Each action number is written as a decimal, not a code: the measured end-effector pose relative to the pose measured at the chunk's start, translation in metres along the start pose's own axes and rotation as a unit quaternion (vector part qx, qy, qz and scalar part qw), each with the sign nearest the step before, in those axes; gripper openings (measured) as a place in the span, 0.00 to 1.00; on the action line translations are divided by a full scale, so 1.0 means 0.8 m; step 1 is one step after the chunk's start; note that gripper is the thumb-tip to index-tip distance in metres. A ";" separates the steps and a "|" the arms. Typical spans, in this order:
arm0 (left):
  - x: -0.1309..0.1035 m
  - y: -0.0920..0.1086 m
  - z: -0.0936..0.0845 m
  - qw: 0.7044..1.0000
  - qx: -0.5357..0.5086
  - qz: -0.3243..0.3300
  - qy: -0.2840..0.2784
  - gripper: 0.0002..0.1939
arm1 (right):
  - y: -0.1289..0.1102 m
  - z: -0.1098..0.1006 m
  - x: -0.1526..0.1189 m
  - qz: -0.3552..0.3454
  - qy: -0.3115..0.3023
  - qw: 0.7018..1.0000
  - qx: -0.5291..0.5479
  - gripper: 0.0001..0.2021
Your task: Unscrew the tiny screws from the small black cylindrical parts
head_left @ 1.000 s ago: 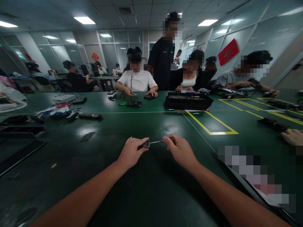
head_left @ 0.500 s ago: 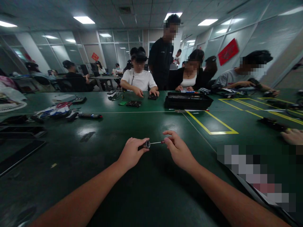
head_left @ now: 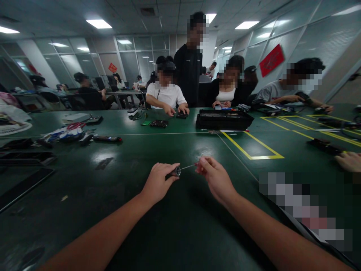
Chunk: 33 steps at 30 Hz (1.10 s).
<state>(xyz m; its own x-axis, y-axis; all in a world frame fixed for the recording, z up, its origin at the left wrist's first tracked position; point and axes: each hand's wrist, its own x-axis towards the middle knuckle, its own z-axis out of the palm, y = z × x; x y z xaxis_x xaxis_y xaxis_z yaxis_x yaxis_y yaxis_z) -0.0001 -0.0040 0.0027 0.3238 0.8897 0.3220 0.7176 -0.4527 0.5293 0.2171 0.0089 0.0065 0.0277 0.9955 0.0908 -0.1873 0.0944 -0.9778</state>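
Note:
My left hand (head_left: 157, 183) grips a dark screwdriver handle (head_left: 175, 172) with a shiny metal end, held just above the green table (head_left: 175, 233). A thin metal bit (head_left: 187, 166) sticks out of that end toward the right. My right hand (head_left: 214, 177) pinches the far tip of the bit between thumb and fingers. Both forearms reach in from the bottom of the view.
A black open case (head_left: 223, 119) sits past the hands, beside yellow tape outlines (head_left: 254, 150). Tools and scissors (head_left: 73, 132) lie at the left, dark trays (head_left: 25, 158) at the left edge. Several people sit across the table; another person's hand (head_left: 349, 161) rests at the right.
My right hand has lifted slightly and the bit now tilts upward to the right. The red piece seen at the bit's end earlier is no longer visible.

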 end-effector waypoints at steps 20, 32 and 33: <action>0.000 -0.006 0.004 0.999 0.003 -0.036 -0.028 0.24 | 0.011 -0.001 0.004 0.007 0.025 1.000 -0.002 0.17; 0.000 -0.009 0.001 0.999 -0.018 -0.031 -0.015 0.24 | -0.014 -0.008 -0.007 -0.042 0.037 0.950 -0.308 0.28; -0.001 -0.009 0.001 0.999 -0.020 -0.030 -0.013 0.24 | -0.014 -0.008 -0.007 -0.044 0.040 0.948 -0.313 0.29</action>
<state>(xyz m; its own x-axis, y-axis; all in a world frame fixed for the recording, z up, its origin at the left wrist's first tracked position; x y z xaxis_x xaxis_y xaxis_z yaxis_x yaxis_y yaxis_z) -0.0050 -0.0012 -0.0019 0.2979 0.9162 0.2681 0.7111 -0.4004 0.5780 0.2253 0.0021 0.0156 0.0961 0.9776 0.1870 0.4376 0.1273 -0.8901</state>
